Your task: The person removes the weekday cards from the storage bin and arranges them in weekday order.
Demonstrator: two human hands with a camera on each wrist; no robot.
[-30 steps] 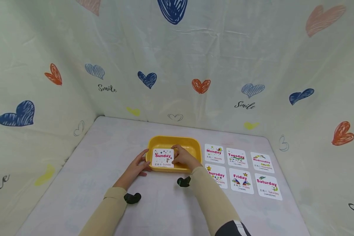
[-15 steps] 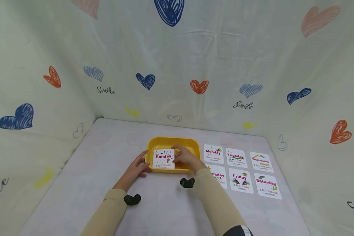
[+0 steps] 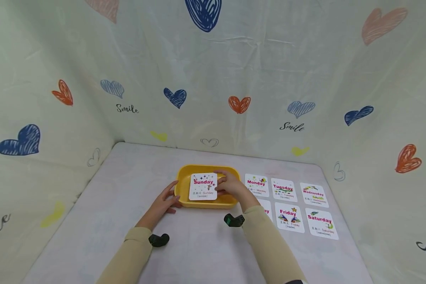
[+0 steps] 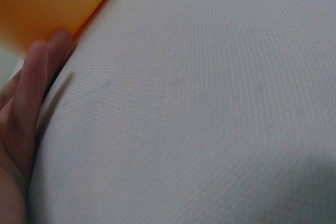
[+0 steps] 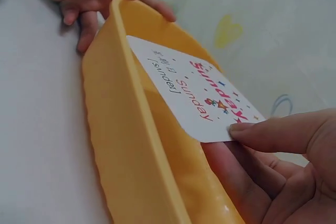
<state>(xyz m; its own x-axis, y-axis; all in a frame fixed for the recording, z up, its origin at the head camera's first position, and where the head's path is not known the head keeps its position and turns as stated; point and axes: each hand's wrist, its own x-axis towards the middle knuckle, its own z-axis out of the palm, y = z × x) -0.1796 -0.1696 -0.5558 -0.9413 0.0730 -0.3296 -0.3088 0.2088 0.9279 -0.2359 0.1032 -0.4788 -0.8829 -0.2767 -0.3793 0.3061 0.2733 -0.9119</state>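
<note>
"Sunday" on the held card (image 3: 203,186)

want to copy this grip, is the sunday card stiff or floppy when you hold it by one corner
Probably fairly stiff: the right hand pinches the Sunday card at one corner, yet it juts out flat over the yellow tray without drooping. It likely weighs little, since a fingertip pinch carries it. Its surface looks smooth, so it might slip.
</note>
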